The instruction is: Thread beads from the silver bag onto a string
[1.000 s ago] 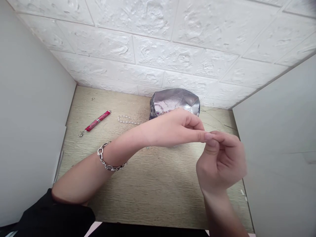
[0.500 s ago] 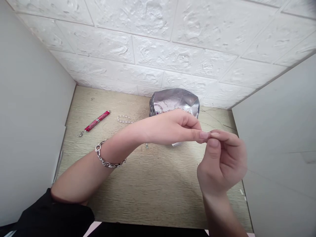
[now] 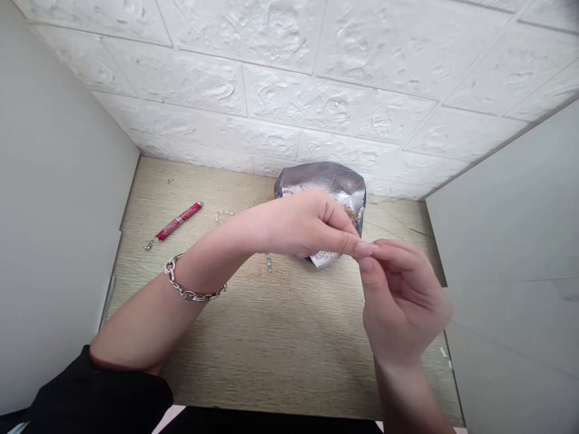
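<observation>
My left hand [image 3: 303, 224] reaches across from the left, thumb and fingers pinched together. Its fingertips meet those of my right hand [image 3: 398, 289], which is also closed in a pinch. Whatever lies between the fingertips is too small or too hidden to make out. Behind my left hand stands a silvery bag [image 3: 323, 175] with many small beads in it, partly covered by the hand. A short string of pale and turquoise beads [image 3: 269, 263] shows below my left wrist. A ring of clear beads [image 3: 223, 214] is half hidden by the forearm.
A red pen-like stick [image 3: 178, 221] with a metal charm lies at the left. A tiny metal piece [image 3: 170, 181] sits near the back left. Thin threads [image 3: 389, 217] lie at the back right. White brick wall [image 3: 289, 90] and side panels enclose the wooden tabletop [image 3: 271, 343].
Both hands have shifted slightly left, fingertips still together. More of the beads in the bag and of the turquoise string now shows; less of the clear bead ring is visible.
</observation>
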Demonstrator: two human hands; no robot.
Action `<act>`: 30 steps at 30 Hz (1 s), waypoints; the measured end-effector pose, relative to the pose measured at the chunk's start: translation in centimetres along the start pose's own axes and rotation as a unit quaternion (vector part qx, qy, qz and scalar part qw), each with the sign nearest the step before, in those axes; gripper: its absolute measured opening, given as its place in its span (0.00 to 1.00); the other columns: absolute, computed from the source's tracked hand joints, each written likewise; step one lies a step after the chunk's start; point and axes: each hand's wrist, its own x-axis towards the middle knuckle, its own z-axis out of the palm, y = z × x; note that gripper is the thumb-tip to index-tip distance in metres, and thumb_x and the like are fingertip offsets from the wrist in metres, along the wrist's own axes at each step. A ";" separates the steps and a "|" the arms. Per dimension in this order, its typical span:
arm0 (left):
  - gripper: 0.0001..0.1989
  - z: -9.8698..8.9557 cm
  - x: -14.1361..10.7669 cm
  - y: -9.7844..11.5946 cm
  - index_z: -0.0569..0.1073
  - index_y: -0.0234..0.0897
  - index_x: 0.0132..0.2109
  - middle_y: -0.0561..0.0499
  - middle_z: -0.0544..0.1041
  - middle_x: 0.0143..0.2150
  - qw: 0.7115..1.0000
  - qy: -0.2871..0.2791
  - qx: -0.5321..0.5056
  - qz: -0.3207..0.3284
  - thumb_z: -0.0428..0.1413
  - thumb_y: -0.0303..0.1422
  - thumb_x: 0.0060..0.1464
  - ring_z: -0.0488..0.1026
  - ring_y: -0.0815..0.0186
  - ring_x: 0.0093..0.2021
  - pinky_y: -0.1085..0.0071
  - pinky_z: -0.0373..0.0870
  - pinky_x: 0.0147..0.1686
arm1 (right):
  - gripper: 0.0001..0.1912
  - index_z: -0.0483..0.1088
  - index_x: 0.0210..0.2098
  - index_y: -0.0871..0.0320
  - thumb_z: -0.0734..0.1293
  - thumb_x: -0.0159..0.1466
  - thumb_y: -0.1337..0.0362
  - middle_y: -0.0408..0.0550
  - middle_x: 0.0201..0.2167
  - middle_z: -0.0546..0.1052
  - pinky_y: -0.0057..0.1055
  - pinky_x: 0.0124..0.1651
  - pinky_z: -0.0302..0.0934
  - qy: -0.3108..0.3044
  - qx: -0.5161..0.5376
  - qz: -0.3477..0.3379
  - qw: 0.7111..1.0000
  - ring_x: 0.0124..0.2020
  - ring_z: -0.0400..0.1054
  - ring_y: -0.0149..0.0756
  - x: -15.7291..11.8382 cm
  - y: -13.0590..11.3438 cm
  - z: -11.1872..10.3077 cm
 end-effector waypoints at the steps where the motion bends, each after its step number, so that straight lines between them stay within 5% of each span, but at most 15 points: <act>1: 0.14 0.0 -0.1 0.0 0.74 0.33 0.28 0.58 0.57 0.14 1.000 -0.005 0.001 -0.003 0.52 0.40 0.48 0.53 0.77 0.16 0.77 0.49 0.17 | 0.07 0.69 0.32 0.56 0.65 0.55 0.72 0.43 0.29 0.71 0.30 0.31 0.62 -0.002 -0.005 -0.002 1.000 0.31 0.65 0.30 0.0 0.0 0.0; 14: 0.15 -0.1 -0.1 0.0 0.73 0.34 0.25 0.57 0.56 0.14 1.000 -0.026 0.009 -0.014 0.52 0.41 0.49 0.53 0.77 0.16 0.78 0.49 0.16 | 0.11 0.69 0.32 0.57 0.65 0.52 0.77 0.43 0.28 0.71 0.27 0.31 0.62 -0.020 -0.077 -0.117 0.990 0.30 0.66 0.28 0.0 0.2 0.0; 19: 0.12 -0.7 -0.7 0.5 0.73 0.33 0.29 0.56 0.60 0.19 1.000 -0.023 0.015 -0.005 0.52 0.37 0.49 0.55 0.77 0.19 0.79 0.52 0.17 | 0.02 0.65 0.30 0.55 0.61 0.58 0.67 0.44 0.30 0.70 0.34 0.35 0.65 -0.027 0.144 0.058 0.988 0.33 0.67 0.32 0.7 0.1 -1.3; 21: 0.11 -1.0 -1.1 0.7 0.73 0.33 0.30 0.56 0.61 0.20 1.000 -0.028 0.013 0.002 0.51 0.36 0.50 0.55 0.77 0.19 0.79 0.52 0.18 | 0.06 0.63 0.30 0.54 0.59 0.60 0.59 0.40 0.23 0.66 0.32 0.31 0.65 -0.054 0.216 0.167 0.960 0.22 0.64 0.28 1.5 0.3 -2.6; 23: 0.09 -1.3 -1.4 0.8 0.72 0.33 0.30 0.57 0.60 0.18 0.999 -0.030 0.011 0.001 0.52 0.35 0.49 0.54 0.78 0.18 0.79 0.52 0.18 | 0.08 0.62 0.30 0.53 0.59 0.59 0.56 0.34 0.13 0.53 0.27 0.20 0.61 -0.082 0.224 0.233 0.943 0.10 0.49 0.23 2.3 0.6 -3.8; 26: 0.09 -1.2 -1.6 1.1 0.72 0.34 0.30 0.57 0.60 0.17 0.999 -0.031 0.012 -0.009 0.52 0.35 0.49 0.54 0.77 0.17 0.78 0.51 0.17 | 0.10 0.63 0.37 0.50 0.58 0.59 0.54 0.32 0.12 0.43 0.24 0.11 0.45 -0.161 0.230 0.249 0.927 0.08 0.36 0.22 2.3 0.4 -4.1; 30: 0.09 -0.7 -1.6 1.2 0.72 0.34 0.30 0.57 0.60 0.18 0.997 -0.075 0.030 -0.016 0.50 0.35 0.50 0.55 0.77 0.18 0.79 0.51 0.18 | 0.19 0.63 0.47 0.48 0.65 0.56 0.60 0.34 0.14 0.50 0.22 0.16 0.42 -0.244 0.074 0.185 0.949 0.14 0.44 0.23 0.7 -0.8 -2.2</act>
